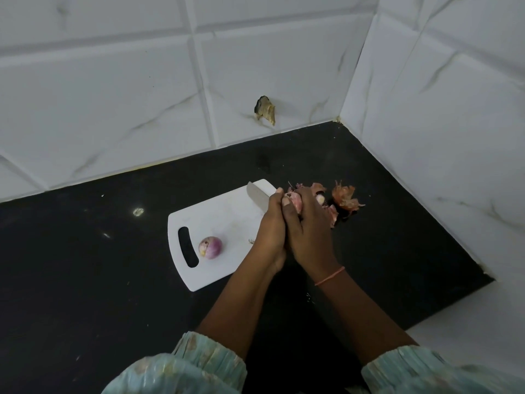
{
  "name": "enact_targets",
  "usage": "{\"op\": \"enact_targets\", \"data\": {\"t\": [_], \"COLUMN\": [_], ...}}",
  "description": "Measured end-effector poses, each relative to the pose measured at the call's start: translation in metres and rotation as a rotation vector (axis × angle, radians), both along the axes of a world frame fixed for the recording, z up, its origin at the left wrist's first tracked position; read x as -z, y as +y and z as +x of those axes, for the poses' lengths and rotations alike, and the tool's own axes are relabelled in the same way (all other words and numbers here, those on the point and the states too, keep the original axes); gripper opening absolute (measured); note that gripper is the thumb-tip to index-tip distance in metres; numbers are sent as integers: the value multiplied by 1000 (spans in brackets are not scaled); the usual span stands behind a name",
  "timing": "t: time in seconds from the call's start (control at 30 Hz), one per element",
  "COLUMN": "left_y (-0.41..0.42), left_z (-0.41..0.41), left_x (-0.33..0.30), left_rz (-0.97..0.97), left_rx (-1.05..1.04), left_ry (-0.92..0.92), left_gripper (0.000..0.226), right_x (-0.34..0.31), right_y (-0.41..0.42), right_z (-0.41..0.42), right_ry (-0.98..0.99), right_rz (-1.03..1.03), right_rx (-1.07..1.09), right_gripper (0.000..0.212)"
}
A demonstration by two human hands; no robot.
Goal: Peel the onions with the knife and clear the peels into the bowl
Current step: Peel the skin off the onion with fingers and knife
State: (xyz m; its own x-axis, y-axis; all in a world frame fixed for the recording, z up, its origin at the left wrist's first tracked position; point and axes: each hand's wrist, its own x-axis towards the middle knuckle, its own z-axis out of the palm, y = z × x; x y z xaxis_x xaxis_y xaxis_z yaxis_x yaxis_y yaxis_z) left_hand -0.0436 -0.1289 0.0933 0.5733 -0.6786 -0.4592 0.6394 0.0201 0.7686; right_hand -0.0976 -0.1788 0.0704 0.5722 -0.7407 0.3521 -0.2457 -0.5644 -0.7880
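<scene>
While both hands worked pressed together over the right edge of the white cutting board (pixel 218 220), the knife (pixel 257 198) could have slipped toward the fingers. The left hand (pixel 271 226) gripped the knife, blade pointing far-left. The right hand (pixel 308 223) clutched a partly peeled onion (pixel 294 201). Loose peels (pixel 345 198) lay on the dark surface (pixel 85 265) just right; a peeled onion (pixel 210 247) sat on the board. No bowl showed.
</scene>
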Motion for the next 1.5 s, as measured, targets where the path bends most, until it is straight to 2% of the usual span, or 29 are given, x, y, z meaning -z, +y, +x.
{"op": "enact_targets", "data": {"t": [0.13,0.37,0.47,0.6,0.7,0.77,0.83,0.93,1.0,1.1,1.2,1.33,1.4,1.5], "left_y": [0,-3,-5,-5,-3,-2,-2,-5,-9,-13,-18,-28,-32,-38], "left_z": [-1,3,4,-4,-4,-1,0,3,5,4,4,11,14,11], "left_x": [-1,3,3,2,5,4,4,2,2,1,-4,-11,-10,-7], "left_rz": [33,95,136,126,65,18,-3,-6,-2,-16,-58,-36,45,145], "left_rx": [-1,12,22,59,72,91,104,164,239,263,251,293,347,455], "left_ry": [-3,-63,-163,-394,-448,-406,-290,-113,-59,-55,-58,56,16,-191], "left_gripper": [42,53,57,39,31,39,58,56,57,45,39,56,68,75], "right_x": [1,-3,-6,-11,-16,-19,-21,-18,-16,-18,-22,-21,-17,-12], "right_y": [3,1,2,-5,-13,-19,-27,-36,-39,-42,-44,-50,-53,-55], "right_z": [2,6,9,12,15,17,14,5,-2,-10,-17,-29,-33,-32], "right_ry": [-12,23,-2,-136,-141,-176,-212,-228,-251,-283,-253,-168,-139,-182], "right_rz": [9,39,104,289,425,565,693,787,781,716,712,585,498,474], "right_rx": [41,77,102,126,114,93,79,63,69,64,9,-145,-204,-165], "right_gripper": [35,32,36,29,26,28,28,31,31,12,21,14,18,9]}}
